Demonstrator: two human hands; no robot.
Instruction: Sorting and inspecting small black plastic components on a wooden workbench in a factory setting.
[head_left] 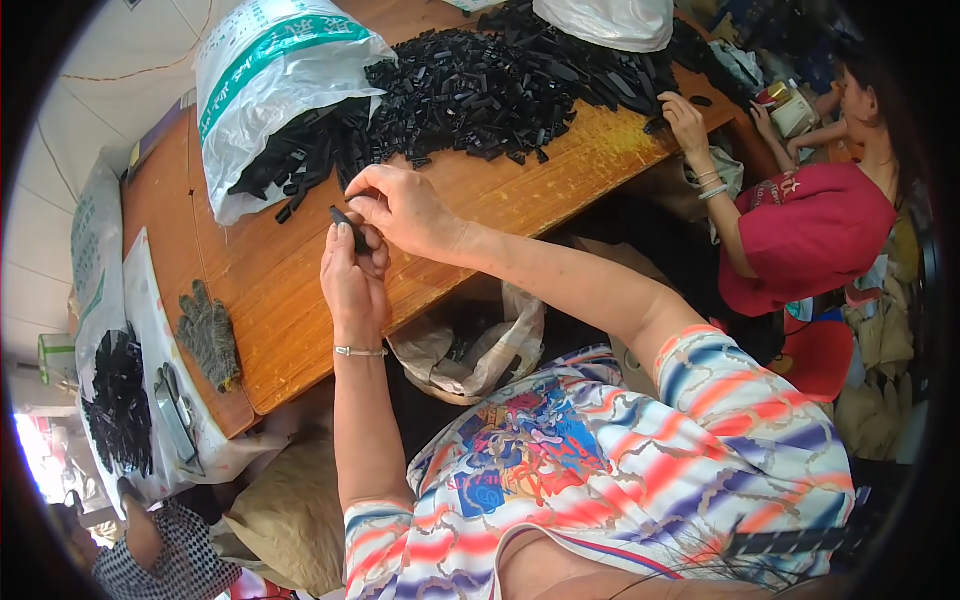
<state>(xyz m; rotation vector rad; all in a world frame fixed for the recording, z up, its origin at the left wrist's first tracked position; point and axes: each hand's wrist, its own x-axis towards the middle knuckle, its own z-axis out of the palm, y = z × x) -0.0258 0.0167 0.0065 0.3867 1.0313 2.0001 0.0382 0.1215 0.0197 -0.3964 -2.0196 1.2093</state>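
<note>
My left hand (352,275) is closed around a small black plastic piece (349,229), which sticks up past the thumb. Just above it, my right hand (415,212) has thumb and forefinger pinched together. Whatever lies in that pinch is too small or hidden to name. Both hands are over the near edge of the wooden table (275,300). Beyond them spreads a big heap of small black plastic pieces (470,90). More of these spill from a white and green sack (290,85) lying on its side.
A grey knit glove (207,335) lies on the table at the left. Below the edge hangs an open pale bag (470,365). To the right, a person in a red shirt (810,225) reaches to the heap. Another person in a checked top (165,550) is at lower left, near more black pieces (118,400).
</note>
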